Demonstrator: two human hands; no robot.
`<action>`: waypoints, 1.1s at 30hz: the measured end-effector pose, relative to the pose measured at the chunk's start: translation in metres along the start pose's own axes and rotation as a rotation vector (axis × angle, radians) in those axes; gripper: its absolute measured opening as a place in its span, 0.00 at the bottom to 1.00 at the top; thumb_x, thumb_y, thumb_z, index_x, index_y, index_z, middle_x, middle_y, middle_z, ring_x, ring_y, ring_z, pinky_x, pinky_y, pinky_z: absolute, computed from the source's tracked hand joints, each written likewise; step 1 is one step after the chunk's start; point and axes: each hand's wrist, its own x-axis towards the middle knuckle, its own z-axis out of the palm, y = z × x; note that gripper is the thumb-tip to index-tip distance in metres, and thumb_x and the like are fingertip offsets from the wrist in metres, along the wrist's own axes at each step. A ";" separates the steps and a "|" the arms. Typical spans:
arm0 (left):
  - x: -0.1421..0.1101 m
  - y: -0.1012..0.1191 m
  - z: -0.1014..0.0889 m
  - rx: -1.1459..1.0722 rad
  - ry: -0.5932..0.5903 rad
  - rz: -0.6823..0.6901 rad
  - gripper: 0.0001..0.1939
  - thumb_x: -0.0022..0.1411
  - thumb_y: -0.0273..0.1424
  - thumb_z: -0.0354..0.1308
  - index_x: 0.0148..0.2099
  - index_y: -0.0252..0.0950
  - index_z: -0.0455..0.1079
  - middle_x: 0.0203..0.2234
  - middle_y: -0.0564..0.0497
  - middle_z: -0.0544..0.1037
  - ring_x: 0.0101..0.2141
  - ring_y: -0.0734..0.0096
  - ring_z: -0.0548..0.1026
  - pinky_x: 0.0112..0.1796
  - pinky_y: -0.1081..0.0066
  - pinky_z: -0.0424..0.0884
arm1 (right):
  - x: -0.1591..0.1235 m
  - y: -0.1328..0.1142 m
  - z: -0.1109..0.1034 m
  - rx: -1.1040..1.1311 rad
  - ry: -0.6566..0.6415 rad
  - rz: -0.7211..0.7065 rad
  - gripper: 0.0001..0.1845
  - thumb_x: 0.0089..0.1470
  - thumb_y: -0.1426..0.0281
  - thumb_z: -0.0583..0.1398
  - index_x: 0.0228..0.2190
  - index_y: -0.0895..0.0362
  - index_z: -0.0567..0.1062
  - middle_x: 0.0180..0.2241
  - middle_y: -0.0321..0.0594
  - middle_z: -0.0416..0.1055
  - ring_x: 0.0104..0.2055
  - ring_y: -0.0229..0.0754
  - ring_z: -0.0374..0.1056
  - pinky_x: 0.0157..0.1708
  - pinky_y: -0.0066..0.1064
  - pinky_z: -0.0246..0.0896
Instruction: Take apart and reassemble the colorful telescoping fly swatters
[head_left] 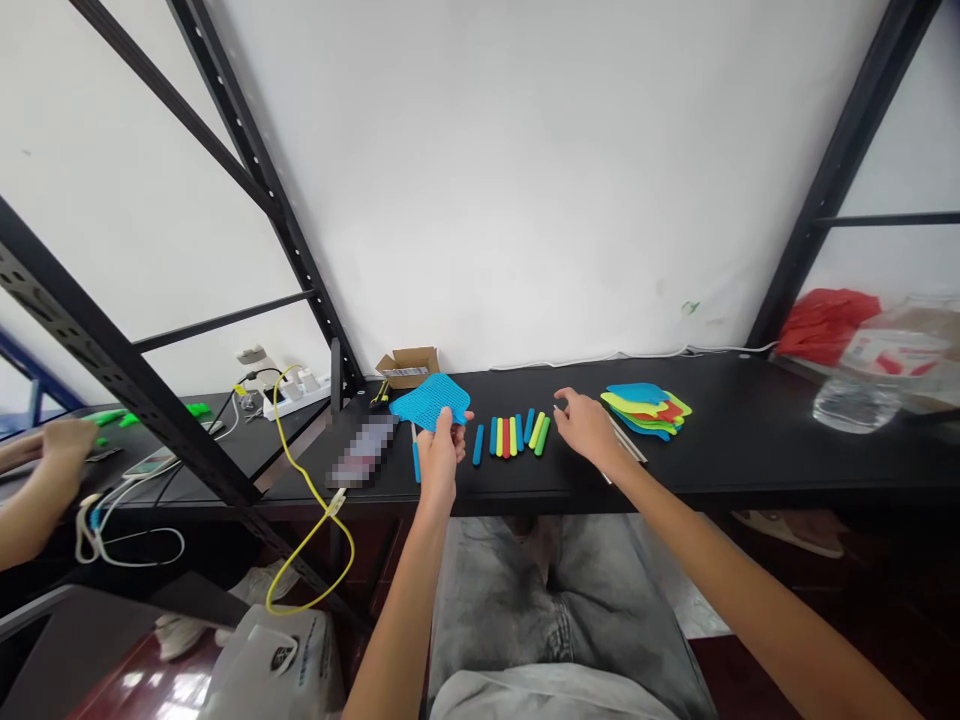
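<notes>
My left hand (442,440) is closed on the narrow end of a blue perforated fly swatter head (433,400), thumb on top, holding it up over the black table. To the right, my right hand (585,425) is above the table, thumb and index finger apart, with nothing visible between them. Thin pale sticks (628,442) lie partly hidden beneath it. Between my hands is a row of short blue, yellow, red and green handles (506,437). A lone blue handle (478,445) lies closer to my left hand. Beyond my right hand is a pile of coloured swatter heads (649,410).
A small cardboard box (409,366) stands against the wall. Left of my hand are a pixelated phone-like object (365,450), a yellow cable (289,460) and a power strip (296,397). A clear plastic jug (862,395) lies at right. Another person's hand (64,445) shows far left.
</notes>
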 end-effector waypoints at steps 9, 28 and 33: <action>-0.010 -0.014 0.017 0.178 -0.114 0.041 0.26 0.62 0.49 0.53 0.23 0.33 0.65 0.17 0.57 0.59 0.18 0.81 0.54 0.20 0.75 0.49 | -0.006 -0.014 -0.003 -0.032 0.021 -0.033 0.14 0.61 0.65 0.56 0.46 0.56 0.74 0.41 0.50 0.74 0.41 0.52 0.73 0.37 0.36 0.63; 0.008 0.009 -0.066 1.643 0.106 -0.011 0.22 0.62 0.46 0.52 0.51 0.37 0.69 0.44 0.39 0.77 0.44 0.45 0.76 0.39 0.58 0.69 | 0.040 0.138 -0.085 -0.229 0.089 0.311 0.26 0.52 0.63 0.59 0.51 0.58 0.74 0.38 0.51 0.77 0.45 0.58 0.72 0.44 0.44 0.64; 0.007 0.004 -0.060 1.754 0.063 -0.088 0.17 0.65 0.37 0.49 0.50 0.32 0.66 0.39 0.36 0.78 0.43 0.44 0.77 0.39 0.57 0.70 | 0.021 0.125 -0.082 -0.382 0.128 0.314 0.25 0.55 0.59 0.56 0.50 0.57 0.75 0.47 0.57 0.72 0.45 0.59 0.71 0.40 0.45 0.64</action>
